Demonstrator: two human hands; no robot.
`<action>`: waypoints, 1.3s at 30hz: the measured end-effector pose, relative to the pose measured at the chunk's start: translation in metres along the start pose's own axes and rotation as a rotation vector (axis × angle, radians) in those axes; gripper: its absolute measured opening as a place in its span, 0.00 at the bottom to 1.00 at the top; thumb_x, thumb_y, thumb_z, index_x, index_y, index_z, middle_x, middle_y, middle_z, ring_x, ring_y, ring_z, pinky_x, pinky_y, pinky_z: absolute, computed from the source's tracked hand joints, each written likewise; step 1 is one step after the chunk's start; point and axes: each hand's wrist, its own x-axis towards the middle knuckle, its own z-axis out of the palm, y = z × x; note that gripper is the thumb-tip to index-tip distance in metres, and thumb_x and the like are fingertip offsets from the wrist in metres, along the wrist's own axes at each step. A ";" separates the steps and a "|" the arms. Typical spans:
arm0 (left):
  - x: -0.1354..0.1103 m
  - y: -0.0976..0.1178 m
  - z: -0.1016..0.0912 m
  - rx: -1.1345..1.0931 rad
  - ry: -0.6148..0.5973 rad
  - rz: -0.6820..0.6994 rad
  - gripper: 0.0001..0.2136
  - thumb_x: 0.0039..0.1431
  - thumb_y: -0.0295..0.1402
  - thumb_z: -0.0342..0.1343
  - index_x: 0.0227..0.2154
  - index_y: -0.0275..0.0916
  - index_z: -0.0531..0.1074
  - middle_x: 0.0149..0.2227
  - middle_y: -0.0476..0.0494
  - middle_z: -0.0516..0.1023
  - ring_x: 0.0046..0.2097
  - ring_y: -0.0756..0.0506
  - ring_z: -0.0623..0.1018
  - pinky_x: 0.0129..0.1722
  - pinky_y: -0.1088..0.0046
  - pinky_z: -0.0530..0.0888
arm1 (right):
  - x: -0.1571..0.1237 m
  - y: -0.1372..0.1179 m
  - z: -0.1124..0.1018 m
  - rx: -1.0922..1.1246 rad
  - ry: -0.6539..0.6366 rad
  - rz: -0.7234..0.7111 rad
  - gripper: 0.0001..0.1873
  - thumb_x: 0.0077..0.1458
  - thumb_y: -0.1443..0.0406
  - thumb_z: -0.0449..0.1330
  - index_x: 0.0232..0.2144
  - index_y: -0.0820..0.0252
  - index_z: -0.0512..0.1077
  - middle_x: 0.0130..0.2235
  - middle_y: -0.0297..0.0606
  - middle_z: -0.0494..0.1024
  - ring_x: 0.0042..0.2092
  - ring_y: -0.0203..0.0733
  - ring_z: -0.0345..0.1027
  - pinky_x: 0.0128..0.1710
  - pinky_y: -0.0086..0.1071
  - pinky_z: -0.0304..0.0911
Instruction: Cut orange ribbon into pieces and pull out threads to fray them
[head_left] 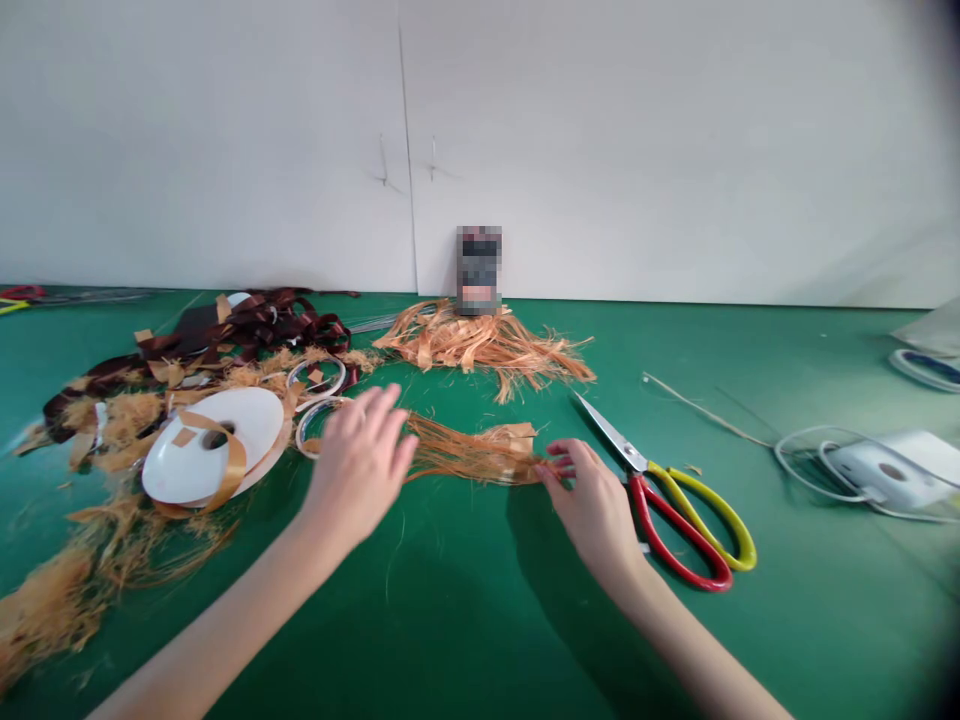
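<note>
A bundle of thin orange ribbon strands (472,452) lies across the green table (465,620) in front of me. My left hand (358,468) hovers over its left end, fingers stretched out and together, palm down. My right hand (592,500) pinches the bundle's right end with its fingertips. Red-and-yellow-handled scissors (675,500) lie just right of my right hand, blades pointing up-left.
A white ribbon spool (214,443) with gold ribbon, clear tape rings (319,378), dark brown ribbon (247,325) and frayed orange scraps clutter the left. Another orange strand pile (484,345) sits by the wall. A white device with cable (877,468) lies at right.
</note>
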 end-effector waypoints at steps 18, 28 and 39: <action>0.019 0.081 0.065 -0.300 -0.112 0.184 0.21 0.67 0.40 0.41 0.57 0.33 0.63 0.57 0.38 0.71 0.56 0.41 0.69 0.53 0.61 0.66 | 0.039 0.059 -0.005 0.066 -0.056 -0.319 0.19 0.60 0.59 0.52 0.46 0.59 0.76 0.53 0.44 0.76 0.57 0.49 0.66 0.60 0.48 0.58; 0.020 0.070 0.067 -0.305 -0.041 0.084 0.11 0.66 0.27 0.44 0.41 0.37 0.72 0.36 0.42 0.77 0.39 0.42 0.74 0.37 0.63 0.68 | 0.038 0.052 -0.010 0.162 0.080 -0.131 0.19 0.56 0.56 0.57 0.45 0.59 0.75 0.45 0.45 0.80 0.47 0.50 0.73 0.50 0.47 0.66; 0.003 0.072 0.039 -0.268 -0.091 0.082 0.29 0.66 0.47 0.38 0.60 0.30 0.61 0.64 0.34 0.60 0.65 0.36 0.58 0.60 0.54 0.60 | 0.029 0.050 -0.027 0.106 0.055 -0.194 0.25 0.62 0.55 0.50 0.57 0.61 0.66 0.62 0.47 0.64 0.62 0.48 0.58 0.62 0.45 0.53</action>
